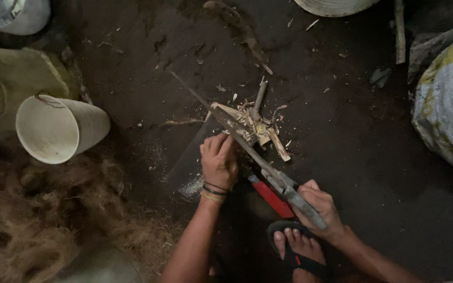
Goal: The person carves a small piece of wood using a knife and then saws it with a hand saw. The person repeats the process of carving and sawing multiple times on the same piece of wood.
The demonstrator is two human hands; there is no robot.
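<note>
On the dark floor, my right hand is gripping the long blade's handle, fingers wrapped tight; my left hand is pinching a wood piece just beside the blade.

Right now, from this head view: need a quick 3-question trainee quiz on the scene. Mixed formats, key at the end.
1. True or false: the right hand grips the handle of the long blade.
2. What lies on its side left of the left hand? A) pale woven basket B) metal kettle C) glass jar
3. Fill in: a red tool lies on the dark ground between the hands, just above the sandalled ____.

Key: 1 true. 2 A, the pale woven basket. 3 foot.
</note>
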